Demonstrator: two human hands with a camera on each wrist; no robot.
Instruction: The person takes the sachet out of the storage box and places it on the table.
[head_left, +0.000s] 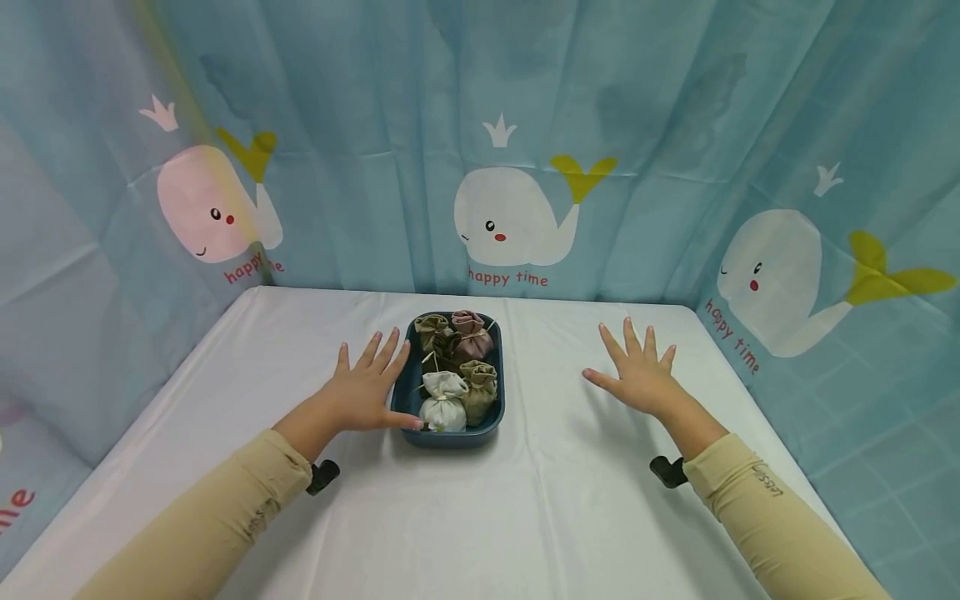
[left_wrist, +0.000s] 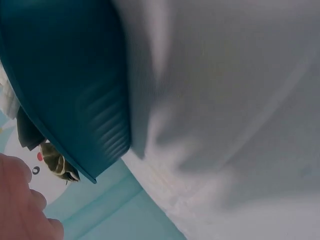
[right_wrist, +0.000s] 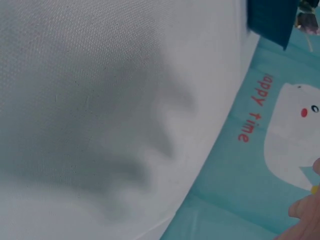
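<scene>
A dark blue rectangular tub (head_left: 408, 385) holds several small drawstring cloth pouches. In front lies a white pouch (head_left: 444, 404), with an olive green pouch (head_left: 480, 392) beside it. Behind them are a mauve pouch (head_left: 471, 335), another olive pouch (head_left: 431, 327) and a dark one (head_left: 444, 354) between. My left hand (head_left: 362, 392) is spread with straight fingers at the tub's left side, its thumb overlapping the front left corner in the head view. Over the white cloth to the right of the tub, my right hand (head_left: 637, 375) has its fingers spread and holds nothing.
A white cloth (head_left: 555, 500) covers the table. Light blue curtains (head_left: 360, 208) printed with whales enclose the back and both sides. Each wrist carries a small black device, the left one (head_left: 323, 477) and the right one (head_left: 667, 472), below beige sleeves.
</scene>
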